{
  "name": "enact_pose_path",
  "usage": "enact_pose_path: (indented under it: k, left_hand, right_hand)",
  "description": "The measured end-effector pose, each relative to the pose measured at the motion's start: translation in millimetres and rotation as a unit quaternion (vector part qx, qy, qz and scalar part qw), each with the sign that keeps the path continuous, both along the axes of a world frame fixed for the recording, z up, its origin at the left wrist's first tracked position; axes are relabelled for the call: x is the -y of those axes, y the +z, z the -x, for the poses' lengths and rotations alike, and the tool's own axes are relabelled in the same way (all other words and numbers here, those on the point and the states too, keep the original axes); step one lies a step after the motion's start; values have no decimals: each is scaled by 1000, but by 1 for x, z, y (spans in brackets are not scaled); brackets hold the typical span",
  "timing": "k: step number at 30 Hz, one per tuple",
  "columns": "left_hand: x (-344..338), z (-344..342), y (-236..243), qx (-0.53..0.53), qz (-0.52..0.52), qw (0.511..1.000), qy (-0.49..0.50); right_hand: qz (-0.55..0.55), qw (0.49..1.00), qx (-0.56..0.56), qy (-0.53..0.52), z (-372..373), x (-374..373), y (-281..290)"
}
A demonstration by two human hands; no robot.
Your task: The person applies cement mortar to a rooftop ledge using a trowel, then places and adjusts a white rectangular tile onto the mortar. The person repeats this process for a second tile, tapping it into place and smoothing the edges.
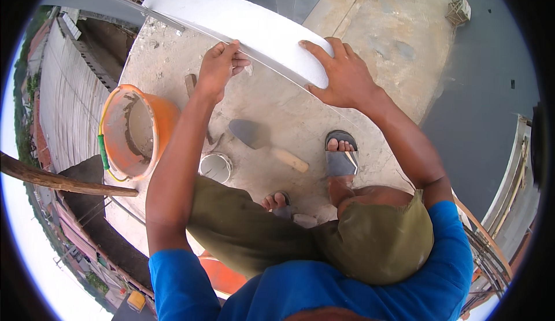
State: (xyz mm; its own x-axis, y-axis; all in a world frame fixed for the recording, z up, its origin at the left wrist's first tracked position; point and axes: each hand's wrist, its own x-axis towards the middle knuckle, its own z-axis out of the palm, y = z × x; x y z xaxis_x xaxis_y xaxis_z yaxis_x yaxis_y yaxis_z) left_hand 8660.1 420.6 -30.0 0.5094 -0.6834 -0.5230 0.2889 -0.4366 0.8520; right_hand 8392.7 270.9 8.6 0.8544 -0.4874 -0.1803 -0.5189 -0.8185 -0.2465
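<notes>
A long white block lies at the far side of the rough concrete surface, its ends bent by the lens. My right hand grips its right end, thumb on the near side and fingers over the top. Along the block's near edge runs a thin string, continuing past my right hand. My left hand is closed in a pinch at this string, close to the block's near face; the fingertips partly hide the contact. Below the hands, a trowel with a wooden handle rests on the concrete.
To the left stands an orange bucket with a green-gripped handle and mortar residue inside. A small white pail sits beside my left forearm. A wooden pole juts in from the left. The concrete slab drops off beside grey ground at right.
</notes>
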Motion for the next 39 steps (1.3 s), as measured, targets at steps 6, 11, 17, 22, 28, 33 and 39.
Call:
enact_pose_path:
  k: [6,11,17,22,28,33,39]
  left_hand:
    - [-13,-1,9,2,8,999,31]
    - [-6,18,13,0,42,998,49]
    - [-4,34,17,-41,31,998,33]
    - [-1,51,19,-60,11,998,-26]
    - [-3,46,11,-58,12,996,-61]
    - [-3,39,9,-69,2,996,-63]
    - [-10,45,13,-50,-22,989,-138]
  right_hand:
    - [-33,999,-28,-10,25,-5,18]
    - [-70,995,-56,-53,147,-15,35]
    - [-38,983,-166,-69,336,-46,33]
    - [-19,984,-165,-66,381,-55,39]
    - [-92,978,-178,-60,211,-33,44]
    - [-94,972,-200,-78,219,-32,40]
    - [-124,961,-224,-104,299,-36,46]
